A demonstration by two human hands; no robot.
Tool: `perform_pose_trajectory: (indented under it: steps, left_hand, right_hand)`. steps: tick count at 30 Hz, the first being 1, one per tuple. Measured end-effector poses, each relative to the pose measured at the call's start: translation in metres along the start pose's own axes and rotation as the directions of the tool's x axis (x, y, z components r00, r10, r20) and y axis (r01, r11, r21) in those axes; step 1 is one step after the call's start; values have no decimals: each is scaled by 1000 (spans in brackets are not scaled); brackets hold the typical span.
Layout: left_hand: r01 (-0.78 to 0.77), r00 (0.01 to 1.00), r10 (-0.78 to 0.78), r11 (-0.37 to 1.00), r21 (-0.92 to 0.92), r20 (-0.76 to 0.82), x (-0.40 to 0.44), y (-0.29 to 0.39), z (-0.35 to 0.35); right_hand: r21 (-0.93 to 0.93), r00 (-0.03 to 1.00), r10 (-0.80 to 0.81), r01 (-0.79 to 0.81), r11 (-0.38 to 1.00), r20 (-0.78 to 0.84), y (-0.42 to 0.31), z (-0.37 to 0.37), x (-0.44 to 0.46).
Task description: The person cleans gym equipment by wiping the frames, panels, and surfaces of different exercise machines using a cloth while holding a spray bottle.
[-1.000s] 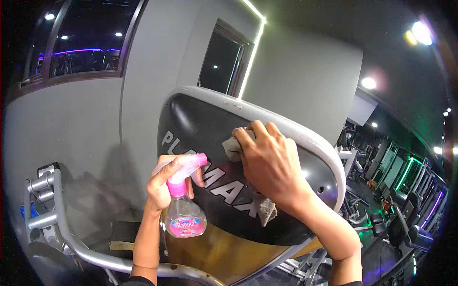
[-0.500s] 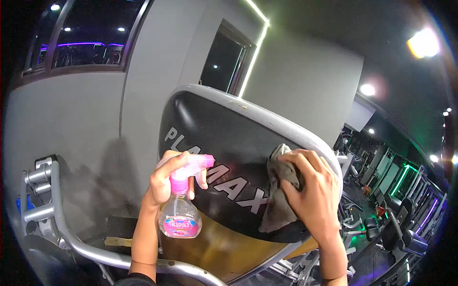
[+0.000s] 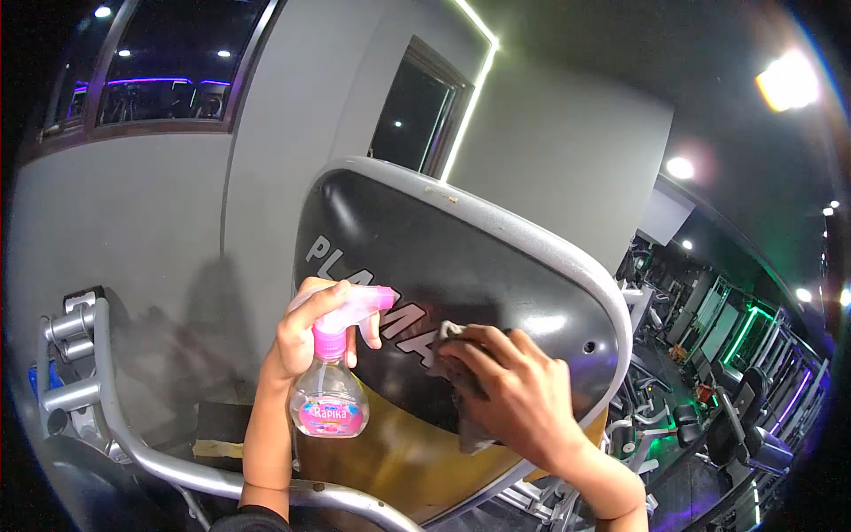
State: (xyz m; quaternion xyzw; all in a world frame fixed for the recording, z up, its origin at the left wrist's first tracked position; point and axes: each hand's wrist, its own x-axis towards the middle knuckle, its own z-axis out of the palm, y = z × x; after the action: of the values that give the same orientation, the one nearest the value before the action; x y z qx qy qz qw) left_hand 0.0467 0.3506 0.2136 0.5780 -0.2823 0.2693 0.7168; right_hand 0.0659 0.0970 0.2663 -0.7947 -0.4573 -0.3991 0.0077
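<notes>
A clear spray bottle [image 3: 328, 390] with a pink trigger head and a "Rapika" label is held upright in my left hand [image 3: 306, 332], fingers wrapped round its neck and trigger. My right hand [image 3: 519, 390] grips a crumpled grey cloth [image 3: 470, 426] and presses it on the black panel [image 3: 443, 248] of a gym machine. The cloth and hand cover the end of the panel's silver "PLAMAX" lettering. A grey rim frames the panel, and its lower part is gold-brown.
A bent silver metal tube [image 3: 208, 481] runs across the lower left, close to my left forearm. Grey walls [image 3: 292, 106] with dark windows stand behind the panel. More gym machines [image 3: 753, 417] fill the right side under ceiling lights.
My right hand has slid the cloth left and slightly down across the panel, uncovering a small hole near its right edge. My left hand and the spray bottle have barely moved.
</notes>
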Motion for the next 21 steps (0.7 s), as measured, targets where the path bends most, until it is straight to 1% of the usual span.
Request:
perform_pose_trajectory:
  steps: [2,4,5,7,9,12,14,15,16,18,20,21]
  left_hand:
    - [1,1000,-1,1000,7,14,-1,1,2]
    - [63,997,-62,998,7,-53,-4,1,7]
    - [40,998,-41,999,32,43,-1,0,2]
    - [23,999,-23,999,26,33,-1,-1,5]
    - [20,999,-21,999,37,27,0,-2,6]
    - [47,997,-49,998,34,66,0,-1,-1]
    - [42,996,-45,998,39,79,0,0,-4]
    - [41,996,-43,999,22,81,0,-1,-6]
    - [40,996,-40,999,7,84,1,-1,-8]
    - [33,997,-33,999,7,67,1,1,-5]
    - [34,998,-35,999,24,55,-1,3,-4]
    - [32,998,-32,999,21,48,-1,4,-3]
  right_hand:
    - [35,997,-56,55,998,52,17,-15,-9]
    - [8,997,-47,46,999,57,23,-31,-12]
    - [-15,998,-29,30,999,50,24,-32,-10]
    - [-43,999,-12,14,999,50,23,-30,-5]
    - [-54,999,-9,6,999,-53,14,-14,3]
    - [50,994,15,-9,999,-107,-6,28,13]
    - [102,991,-111,118,988,-71,-19,53,9]
    - [44,986,-167,167,985,15,-25,62,3]
    - [19,983,-184,184,983,-4,-31,66,-3]
    - [23,973,-218,217,976,78,-29,62,-18]
    - [49,964,-212,206,977,161,-18,41,-30]
    - [29,964,-174,171,985,202,-12,31,-37]
